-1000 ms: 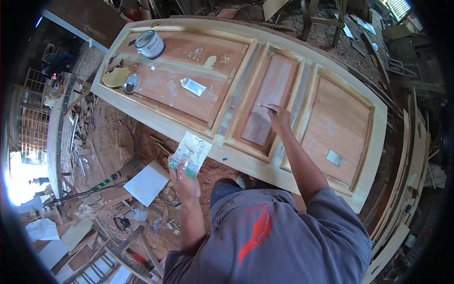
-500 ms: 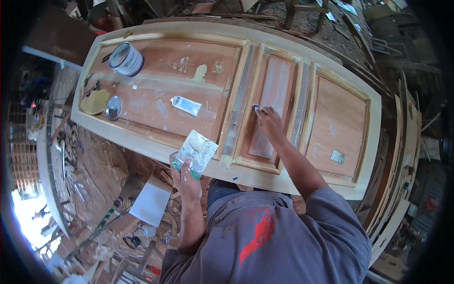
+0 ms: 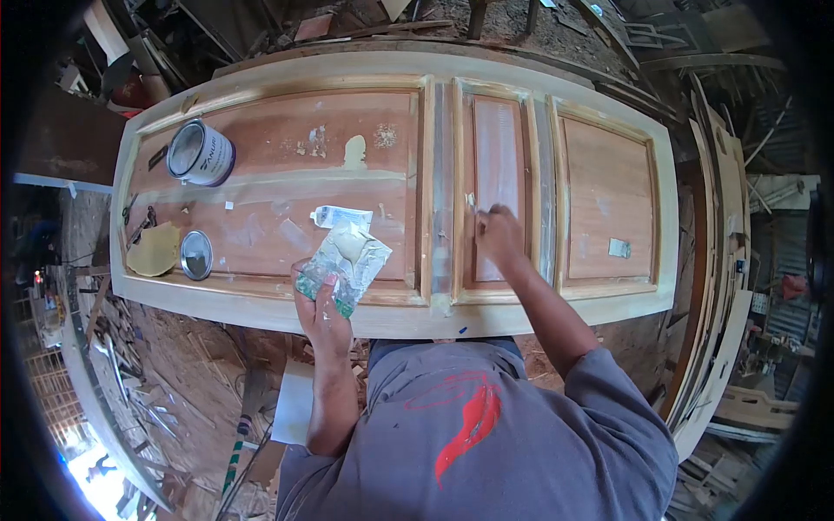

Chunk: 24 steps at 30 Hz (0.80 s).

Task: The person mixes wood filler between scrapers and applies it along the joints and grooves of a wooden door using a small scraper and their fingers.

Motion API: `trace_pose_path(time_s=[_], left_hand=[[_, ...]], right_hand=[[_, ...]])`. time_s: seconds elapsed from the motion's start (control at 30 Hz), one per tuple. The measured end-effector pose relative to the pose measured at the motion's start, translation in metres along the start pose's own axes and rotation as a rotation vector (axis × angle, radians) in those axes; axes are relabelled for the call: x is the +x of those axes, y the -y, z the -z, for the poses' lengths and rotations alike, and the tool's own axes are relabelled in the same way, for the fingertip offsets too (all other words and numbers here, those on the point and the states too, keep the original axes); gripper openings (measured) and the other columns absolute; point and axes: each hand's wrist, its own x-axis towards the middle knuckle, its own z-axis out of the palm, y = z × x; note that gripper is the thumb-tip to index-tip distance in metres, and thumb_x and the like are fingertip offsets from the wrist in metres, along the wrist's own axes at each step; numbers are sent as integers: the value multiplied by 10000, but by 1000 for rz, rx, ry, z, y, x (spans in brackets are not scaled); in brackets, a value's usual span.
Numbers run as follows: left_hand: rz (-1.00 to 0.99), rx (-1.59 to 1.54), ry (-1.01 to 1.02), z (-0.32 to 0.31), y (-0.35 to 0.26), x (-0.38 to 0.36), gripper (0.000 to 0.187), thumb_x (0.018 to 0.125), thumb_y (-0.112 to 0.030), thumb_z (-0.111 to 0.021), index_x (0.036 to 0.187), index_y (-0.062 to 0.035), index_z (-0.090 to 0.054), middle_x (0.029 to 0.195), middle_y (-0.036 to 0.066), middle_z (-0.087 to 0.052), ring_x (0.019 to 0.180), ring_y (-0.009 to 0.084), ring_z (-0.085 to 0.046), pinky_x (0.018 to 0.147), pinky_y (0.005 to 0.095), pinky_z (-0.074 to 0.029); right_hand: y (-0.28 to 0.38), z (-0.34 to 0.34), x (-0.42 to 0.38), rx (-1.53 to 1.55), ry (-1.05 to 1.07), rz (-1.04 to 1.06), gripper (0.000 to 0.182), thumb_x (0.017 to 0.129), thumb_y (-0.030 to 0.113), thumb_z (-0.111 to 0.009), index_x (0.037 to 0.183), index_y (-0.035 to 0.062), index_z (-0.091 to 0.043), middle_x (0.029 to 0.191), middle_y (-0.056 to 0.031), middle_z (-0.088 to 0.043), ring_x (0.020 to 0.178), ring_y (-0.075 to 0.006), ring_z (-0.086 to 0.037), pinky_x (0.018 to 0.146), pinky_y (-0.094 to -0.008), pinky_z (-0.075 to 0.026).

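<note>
My left hand (image 3: 325,319) grips a foil-covered piece (image 3: 373,259) with pale paste on top and clear-green plastic at its lower side. It is above the near edge of a panelled wooden door (image 3: 391,324). My right hand (image 3: 499,236) is closed over the narrow middle panel (image 3: 501,156), close to its left moulding. Whatever its fingers hold is hidden. A pale spot (image 3: 470,200) shows on the moulding just beyond them. Partly behind the foil lies a white tube (image 3: 343,214) on the large left panel.
An open paint can (image 3: 201,153), a round metal lid (image 3: 196,255) and a yellowish sheet (image 3: 155,250) sit on the door's left panel. A small blue bit (image 3: 462,330) lies on the near rail. Long boards (image 3: 725,260) lean at the right; wood scraps litter the ground.
The view has turned and shifted, so the door appears more level. My right hand's wrist has turned, and the blue item seen at its fingertips no longer shows. My left hand still holds the foil-covered piece.
</note>
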Motion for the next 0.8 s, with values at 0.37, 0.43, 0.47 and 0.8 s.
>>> trace_pose_path(time_s=[0.37, 0.43, 0.47, 0.8], left_hand=[[-5, 4, 74, 19, -5, 6, 219, 982, -69, -554, 1188, -23, -497, 1030, 48, -588, 930, 101, -544, 841, 257, -460], [-6, -9, 78, 23, -2, 7, 218, 982, -68, -555, 1187, -24, -497, 1024, 47, -588, 924, 98, -543, 836, 256, -459], [-6, -9, 74, 25, -2, 6, 220, 981, -67, -556, 1189, -24, -498, 1023, 47, -588, 922, 97, -543, 834, 256, -460], [-8, 11, 26, 24, -12, 5, 208, 988, -77, -557, 1180, -17, -507, 1026, 52, -586, 927, 104, -547, 842, 262, -466]], right_hand=[[-17, -55, 45, -25, -53, 164, 157, 875, 108, -601, 922, 16, -719, 1079, -192, -662, 1024, -368, -613, 911, -472, -531], [-14, -52, 29, 18, -24, 171, 137, 865, 75, -606, 914, 8, -715, 1083, -197, -660, 1030, -374, -611, 911, -478, -531], [-14, -50, 21, 24, -7, 171, 150, 872, 101, -617, 929, 10, -721, 1066, -194, -666, 1035, -372, -614, 914, -473, -530], [-13, 13, 37, 244, 247, -121, 370, 809, 149, -665, 1160, 33, -699, 1205, -236, -682, 1080, -381, -669, 943, -431, -534]])
